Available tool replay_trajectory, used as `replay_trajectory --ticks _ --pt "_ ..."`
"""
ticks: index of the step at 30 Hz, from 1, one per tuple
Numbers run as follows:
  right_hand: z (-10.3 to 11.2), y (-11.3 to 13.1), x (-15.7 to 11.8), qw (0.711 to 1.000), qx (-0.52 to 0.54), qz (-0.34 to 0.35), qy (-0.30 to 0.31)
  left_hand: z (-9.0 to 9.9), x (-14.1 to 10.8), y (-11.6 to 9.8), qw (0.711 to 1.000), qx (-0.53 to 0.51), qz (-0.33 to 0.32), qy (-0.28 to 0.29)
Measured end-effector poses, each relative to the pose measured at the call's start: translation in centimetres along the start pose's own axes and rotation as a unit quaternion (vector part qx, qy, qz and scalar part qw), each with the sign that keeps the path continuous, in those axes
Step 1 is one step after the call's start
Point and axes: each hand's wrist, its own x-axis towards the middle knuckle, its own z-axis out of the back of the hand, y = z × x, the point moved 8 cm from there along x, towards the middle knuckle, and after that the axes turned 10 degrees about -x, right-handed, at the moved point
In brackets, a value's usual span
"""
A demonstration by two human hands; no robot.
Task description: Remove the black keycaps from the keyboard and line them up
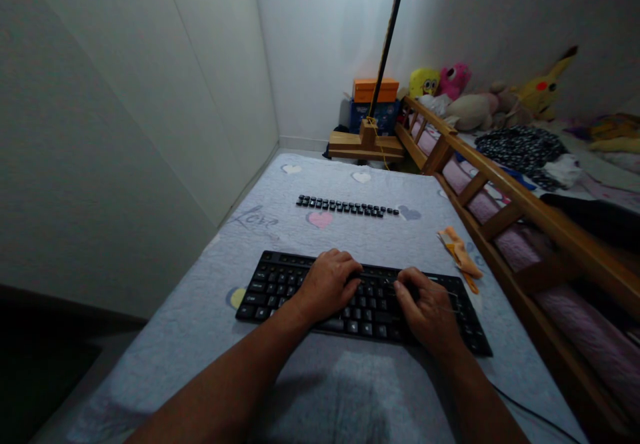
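A black keyboard (345, 324) lies across the bed cover, its top row bare of caps in places. My left hand (327, 284) rests over its upper middle, fingers bent at the far edge and thumb on the keys, holding the keyboard. Over the right part of the keys, my right hand (427, 307) is closed on a thin wire tool (453, 294), whose fine wires stick out beside the knuckles; its working end is hard to make out. Beyond the keyboard, several loose black keycaps (345, 206) lie in two rows.
An orange cloth (463, 254) with an orange-handled brush (469, 281) lies right of the keyboard. A cable (533, 412) runs off at lower right. A wooden bed rail (495, 171) borders the right side, a white cabinet (150, 97) the left. A wooden stand (367, 141) is behind.
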Motion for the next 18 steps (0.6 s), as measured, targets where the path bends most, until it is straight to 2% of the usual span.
replay_trajectory --ticks 8,18 --pt "0.04 0.4 0.0 0.999 -0.034 0.025 -0.004 0.02 0.03 0.02 1.0 0.001 0.0 -0.001" --pt "0.27 -0.27 -0.19 0.999 -0.025 0.019 -0.009 -0.05 0.02 0.03 1.0 0.002 0.0 0.002"
